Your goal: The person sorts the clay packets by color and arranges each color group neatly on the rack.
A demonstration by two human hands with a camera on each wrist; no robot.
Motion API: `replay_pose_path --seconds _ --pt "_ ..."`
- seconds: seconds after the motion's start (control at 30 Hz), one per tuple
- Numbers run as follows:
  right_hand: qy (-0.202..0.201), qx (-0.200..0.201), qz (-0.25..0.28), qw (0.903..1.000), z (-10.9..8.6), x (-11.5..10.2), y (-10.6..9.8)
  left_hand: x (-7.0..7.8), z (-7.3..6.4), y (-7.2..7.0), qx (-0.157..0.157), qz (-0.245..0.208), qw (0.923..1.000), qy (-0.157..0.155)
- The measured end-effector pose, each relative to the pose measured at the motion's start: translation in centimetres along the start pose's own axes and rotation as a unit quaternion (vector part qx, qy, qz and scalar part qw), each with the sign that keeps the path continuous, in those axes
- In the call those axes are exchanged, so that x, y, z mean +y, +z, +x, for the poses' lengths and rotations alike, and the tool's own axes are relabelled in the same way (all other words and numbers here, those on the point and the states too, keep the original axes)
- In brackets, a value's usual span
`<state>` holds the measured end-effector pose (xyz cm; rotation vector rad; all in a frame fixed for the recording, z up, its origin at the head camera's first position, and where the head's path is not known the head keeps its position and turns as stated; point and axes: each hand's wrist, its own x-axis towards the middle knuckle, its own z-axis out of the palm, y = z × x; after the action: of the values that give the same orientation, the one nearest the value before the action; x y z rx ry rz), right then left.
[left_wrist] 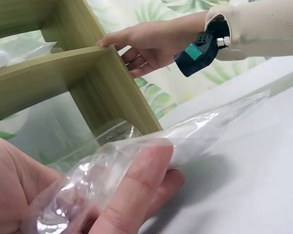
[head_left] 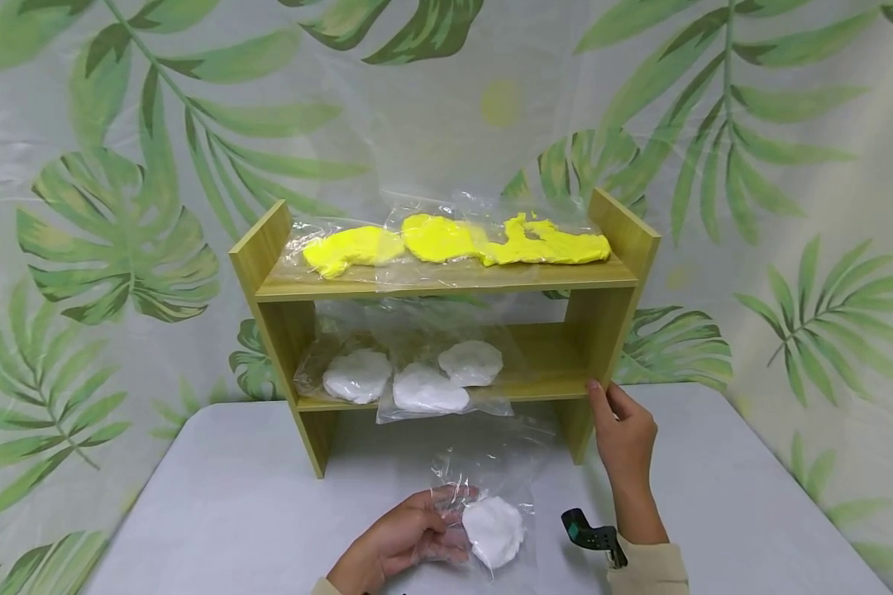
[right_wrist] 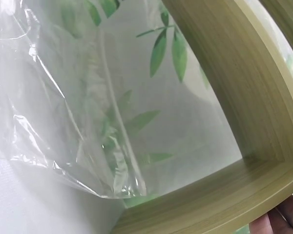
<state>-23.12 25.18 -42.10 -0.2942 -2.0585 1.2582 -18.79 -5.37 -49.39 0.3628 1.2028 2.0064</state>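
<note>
In the head view my left hand (head_left: 417,533) grips a clear plastic bag with a round white lump of clay-like stuff (head_left: 494,531) in it, low in front of the shelf. The left wrist view shows the bag's film (left_wrist: 185,139) between thumb and fingers. My right hand (head_left: 625,430) holds the right side panel of the small wooden shelf (head_left: 446,289) at the middle board's height, thumb on its front edge. On the middle board lie bagged white lumps (head_left: 430,388), towards the left and centre. Bagged yellow lumps (head_left: 439,240) lie along the top board.
The shelf stands on a white-covered table (head_left: 216,496), against a leaf-patterned curtain (head_left: 446,124). A dark wrist camera mount (head_left: 591,531) sticks out from the right sleeve. One white bag overhangs the front edge of the middle board.
</note>
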Motion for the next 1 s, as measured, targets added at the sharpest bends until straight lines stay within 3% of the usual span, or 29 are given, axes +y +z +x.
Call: replay_pose_path --seconds 0.3,0.53,0.83,1.0 --pt "0.007 0.001 0.002 1.0 0.1 0.0 -0.2 1.0 0.0 0.9 -0.019 -0.016 0.9997 -0.005" --pt "0.001 0.001 0.009 1.0 0.2 0.0 -0.4 2.1 -0.3 2.3 -0.026 -0.014 0.9995 0.01" --pt "0.002 0.003 0.006 1.0 0.1 0.1 -0.1 3.5 -1.3 4.7 -0.04 0.008 0.9988 0.026" --pt "-0.001 0.002 0.011 0.9999 0.0 0.1 -0.1 4.2 -2.2 6.1 -0.048 0.048 0.9969 0.039"
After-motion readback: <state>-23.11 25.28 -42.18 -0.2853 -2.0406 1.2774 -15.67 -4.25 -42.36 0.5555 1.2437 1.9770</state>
